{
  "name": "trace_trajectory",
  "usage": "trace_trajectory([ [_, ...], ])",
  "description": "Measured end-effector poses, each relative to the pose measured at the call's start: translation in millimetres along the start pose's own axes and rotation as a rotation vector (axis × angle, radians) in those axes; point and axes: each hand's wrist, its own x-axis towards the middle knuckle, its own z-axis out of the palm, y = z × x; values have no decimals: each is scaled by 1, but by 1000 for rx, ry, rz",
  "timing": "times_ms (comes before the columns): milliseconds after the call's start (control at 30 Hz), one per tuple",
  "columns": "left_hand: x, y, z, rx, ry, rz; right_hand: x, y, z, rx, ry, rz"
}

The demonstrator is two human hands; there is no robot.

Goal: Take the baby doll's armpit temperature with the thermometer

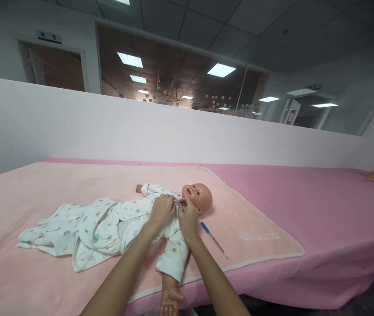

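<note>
1. Left hand [162, 210]: knuckles up, fingers curled, pinching the soft printed fabric of the romper [108, 226] at the doll's chest, just below the collar.
2. Right hand [188, 218]: pressed up against the left hand, fingers bunched on the same neckline edge, right under the doll's chin. Both hands are grasping cloth, neither is released.
3. Baby doll [197, 196]: lies on its back directly beyond the hands, smooth hard-looking plastic head, bald, rounded. One bare arm sticks out toward the camera below the right wrist; the other small hand shows past the left knuckles.
4. The romper is white cotton-like knit with small teal and brown prints, loosely wrinkled; its legs trail out flat to the left of the left forearm (sleeve cuff folded back near the right forearm).
5. Thermometer [213, 239]: thin straight stick, blue cap, clear-looking shaft, lying just to the right of the right wrist, not touched.
6. Pale pink towel [256, 232]: fuzzy pile, rounded corner, white trimmed edge, under doll and hands.
7. Darker pink sheet [321, 206] covers the surface out to the right of the hands.
</note>
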Motion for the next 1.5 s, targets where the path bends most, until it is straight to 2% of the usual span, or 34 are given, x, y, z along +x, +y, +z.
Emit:
trace_trajectory([
  [167,3,-3,-3,-87,-38,-28,0,1,1,-15,5,-10],
  [367,3,-4,-4,-179,-26,-53,-1,0,0,-40,21,-36],
  [600,4,-8,-3,-301,15,-89,-2,0,0,-92,-24,-61],
  [933,1,-4,-7,-213,39,-50,-4,-2,-1,-129,-61,-55],
  [1500,0,-2,-10,-210,33,-68,-4,-3,-2,-96,-25,-47],
])
